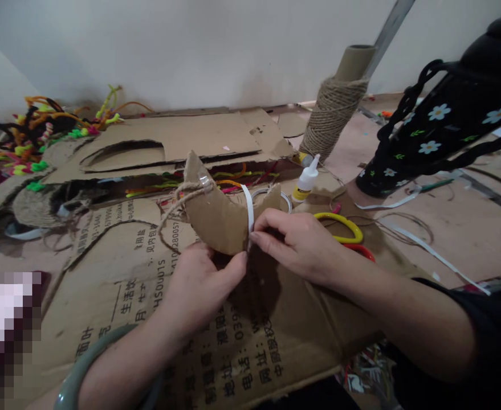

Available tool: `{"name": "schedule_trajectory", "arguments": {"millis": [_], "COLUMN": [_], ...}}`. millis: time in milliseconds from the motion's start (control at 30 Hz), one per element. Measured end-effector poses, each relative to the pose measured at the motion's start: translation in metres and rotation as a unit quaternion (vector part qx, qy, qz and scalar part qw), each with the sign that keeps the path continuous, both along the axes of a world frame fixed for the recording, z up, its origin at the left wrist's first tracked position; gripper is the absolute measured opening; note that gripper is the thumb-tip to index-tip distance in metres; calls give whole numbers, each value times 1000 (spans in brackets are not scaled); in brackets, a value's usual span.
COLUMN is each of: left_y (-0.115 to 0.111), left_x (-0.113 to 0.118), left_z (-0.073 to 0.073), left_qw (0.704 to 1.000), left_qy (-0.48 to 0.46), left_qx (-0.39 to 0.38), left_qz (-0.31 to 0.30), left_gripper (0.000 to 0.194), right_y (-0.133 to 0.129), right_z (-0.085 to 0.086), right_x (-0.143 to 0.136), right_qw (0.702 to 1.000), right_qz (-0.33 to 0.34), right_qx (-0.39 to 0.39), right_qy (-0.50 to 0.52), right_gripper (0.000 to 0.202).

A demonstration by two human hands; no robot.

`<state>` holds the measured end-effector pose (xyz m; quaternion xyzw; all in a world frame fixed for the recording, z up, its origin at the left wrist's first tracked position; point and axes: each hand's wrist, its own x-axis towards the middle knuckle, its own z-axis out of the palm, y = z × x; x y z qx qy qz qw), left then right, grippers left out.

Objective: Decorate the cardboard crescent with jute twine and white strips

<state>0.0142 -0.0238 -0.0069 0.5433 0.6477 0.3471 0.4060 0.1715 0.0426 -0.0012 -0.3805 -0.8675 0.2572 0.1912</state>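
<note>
My left hand grips the lower edge of a crescent-shaped cardboard piece held upright over a flattened box. Jute twine is wound around the crescent's upper tip and hangs in a loop to the left. My right hand pinches a white tape strip against the crescent's inner edge. A grey-green bangle sits on my left wrist.
A printed flattened cardboard box lies under my hands. A glue bottle, yellow-handled scissors, a twine spool, cut cardboard sheets, colourful pipe cleaners and a black floral bag surround it.
</note>
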Motion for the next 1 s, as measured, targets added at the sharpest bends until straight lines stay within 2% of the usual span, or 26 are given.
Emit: {"name": "schedule_trajectory", "arguments": {"millis": [267,500,633,833,1000], "left_y": [0,-1,-2,-4,-6], "left_x": [5,5,6,7,6], "left_z": [5,1,0,0,-4], "left_qw": [994,985,980,957,949], "left_qy": [102,155,172,258,274], "left_qx": [22,62,90,130,147], "left_qz": [-12,-45,-34,-11,-45], "left_gripper": [20,24,20,18,18], "right_y": [-1,-3,-2,-3,-4], "right_z": [-2,1,1,3,4], "right_x": [-1,-2,-3,-3,-3], "right_qw": [1000,999,999,998,998], "right_qz": [-17,-38,-42,-41,-32], "right_qx": [-5,-12,-28,-32,-38], "right_qy": [-3,-25,-8,-27,-30], "right_gripper": [14,15,17,18,16]}}
